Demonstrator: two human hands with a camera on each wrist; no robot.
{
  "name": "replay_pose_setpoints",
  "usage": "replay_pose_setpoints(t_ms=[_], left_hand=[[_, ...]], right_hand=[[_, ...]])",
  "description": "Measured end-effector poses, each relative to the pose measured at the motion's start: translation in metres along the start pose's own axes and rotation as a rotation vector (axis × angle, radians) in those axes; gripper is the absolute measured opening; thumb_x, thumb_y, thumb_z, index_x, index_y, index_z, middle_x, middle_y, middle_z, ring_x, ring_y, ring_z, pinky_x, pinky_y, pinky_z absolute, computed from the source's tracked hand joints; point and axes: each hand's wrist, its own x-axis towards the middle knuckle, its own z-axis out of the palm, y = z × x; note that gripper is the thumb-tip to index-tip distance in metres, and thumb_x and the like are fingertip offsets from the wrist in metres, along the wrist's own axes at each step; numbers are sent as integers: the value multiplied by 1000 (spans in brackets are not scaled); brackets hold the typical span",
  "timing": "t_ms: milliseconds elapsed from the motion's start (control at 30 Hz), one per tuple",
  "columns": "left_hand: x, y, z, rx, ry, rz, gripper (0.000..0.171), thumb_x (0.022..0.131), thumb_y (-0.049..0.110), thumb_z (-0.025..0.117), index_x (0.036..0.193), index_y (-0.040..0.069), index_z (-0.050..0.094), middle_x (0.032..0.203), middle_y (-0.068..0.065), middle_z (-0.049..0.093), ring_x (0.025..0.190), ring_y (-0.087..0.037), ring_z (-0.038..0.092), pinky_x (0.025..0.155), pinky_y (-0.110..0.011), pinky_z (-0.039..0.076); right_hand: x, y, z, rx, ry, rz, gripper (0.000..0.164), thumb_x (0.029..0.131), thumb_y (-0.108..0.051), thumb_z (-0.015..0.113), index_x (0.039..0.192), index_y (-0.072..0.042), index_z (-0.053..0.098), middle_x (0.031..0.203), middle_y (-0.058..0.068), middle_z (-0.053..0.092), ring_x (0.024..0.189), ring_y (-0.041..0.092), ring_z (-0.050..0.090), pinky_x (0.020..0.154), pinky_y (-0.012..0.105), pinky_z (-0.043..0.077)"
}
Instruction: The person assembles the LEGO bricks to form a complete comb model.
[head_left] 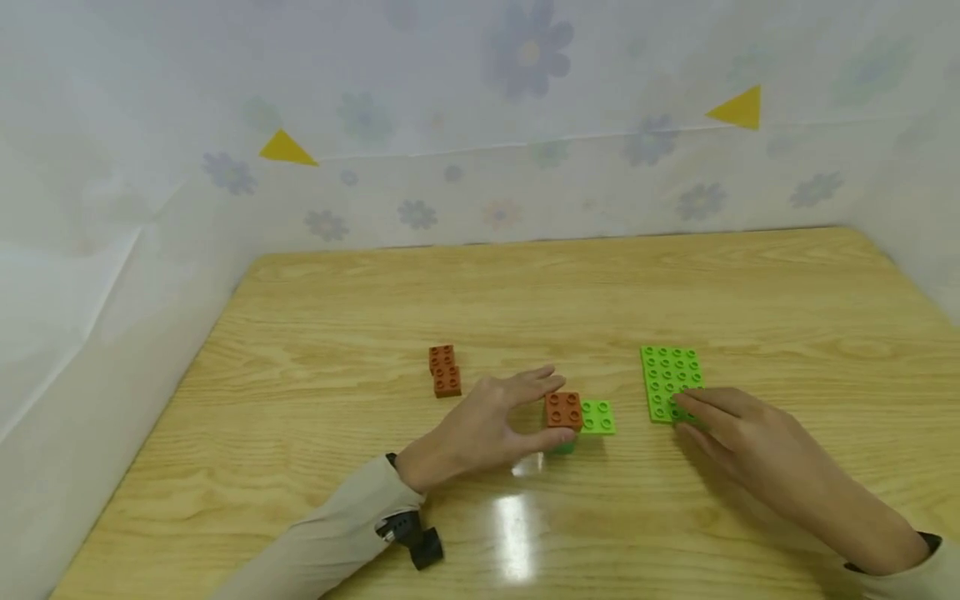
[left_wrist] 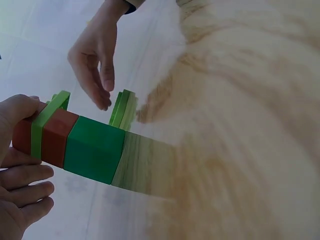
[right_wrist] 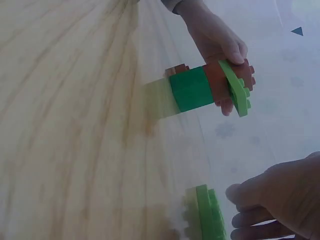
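Note:
A stack of toy building bricks stands on the table near the middle. It has a green brick at the bottom, a red-brown brick above it, a light green thin plate jutting out to one side, and another red-brown brick on top. My left hand has its thumb and forefinger on opposite sides of the top brick, pinching it. To the right lies a light green studded baseplate. My right hand hovers by the baseplate's near right corner, its fingers loosely bent and holding nothing.
Two red-brown bricks lie together on the wooden table, left of the stack. White flower-patterned sheeting with yellow triangles surrounds the table at the back and sides.

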Motion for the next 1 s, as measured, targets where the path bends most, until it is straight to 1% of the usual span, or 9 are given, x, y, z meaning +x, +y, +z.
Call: replay_pose_setpoints(t_ms=[100, 267, 333, 400, 500, 667, 767, 933, 1000], left_hand=[[0, 0, -1, -4, -10, 5, 61, 90, 36, 69, 136, -1, 53, 140, -22, 48, 32, 4, 35, 103, -36, 45], [0, -2, -1, -11, -19, 22, 62, 90, 35, 69, 137, -1, 52, 141, -23, 47, 33, 4, 37, 100, -32, 47], [0, -2, -2, -11, -22, 30, 62, 90, 35, 69, 137, 0, 52, 140, -22, 48, 51, 2, 58, 101, -31, 46], [0, -2, -2, -15, -29, 40, 61, 90, 35, 69, 137, -1, 52, 140, -21, 48, 84, -8, 69, 103, -31, 44], [0, -2, -3, -17, -35, 47, 62, 90, 35, 69, 137, -1, 52, 140, -20, 48, 125, -21, 52, 105, -31, 41], [0, -3, -3, -12, -44, 47, 62, 91, 35, 68, 139, -1, 50, 142, -21, 46, 119, -23, 58, 107, -36, 40], [0, -3, -3, 2, -40, 52, 62, 91, 35, 68, 139, 0, 49, 143, -21, 45, 128, -24, 49, 107, -39, 40], [0, -3, -2, 8, -29, 63, 62, 91, 34, 68, 139, -2, 50, 142, -22, 46, 131, -25, 46, 108, -38, 38], [0, -3, -2, 9, -25, 62, 62, 91, 34, 69, 138, -2, 50, 141, -22, 46, 122, -22, 56, 108, -37, 38]], right_hand=[[-8, 2, 1, 4, -55, 43, 69, 103, -49, 26, 98, 4, 71, 93, 14, 68, 80, 29, 68, 61, 37, 58], [-10, 0, 4, 17, -88, 54, 71, 103, -50, 23, 93, -1, 73, 96, 12, 67, 86, 26, 64, 66, 38, 59], [-10, -1, 5, 17, -91, 53, 70, 102, -50, 23, 91, -3, 73, 98, 12, 66, 87, 27, 63, 66, 38, 59], [-10, -2, 6, 17, -92, 53, 69, 102, -51, 23, 91, -4, 72, 99, 13, 65, 88, 27, 63, 65, 38, 59], [-10, -2, 7, 17, -102, 52, 67, 102, -52, 22, 92, -5, 70, 99, 12, 65, 88, 28, 64, 66, 39, 59], [-13, -2, 8, 40, -148, 67, 59, 100, -51, 27, 94, -8, 68, 96, 7, 67, 85, 24, 66, 66, 37, 58], [-11, -3, 8, 50, -148, 74, 56, 100, -50, 28, 95, -10, 66, 93, 3, 67, 82, 21, 67, 64, 34, 58], [-2, -3, 8, 51, -34, 31, 60, 102, -48, 26, 97, -5, 66, 92, 5, 66, 81, 22, 67, 66, 30, 57], [4, -3, 8, 53, 18, 1, 59, 103, -46, 28, 98, -2, 66, 94, 6, 66, 81, 21, 67, 68, 26, 56]])
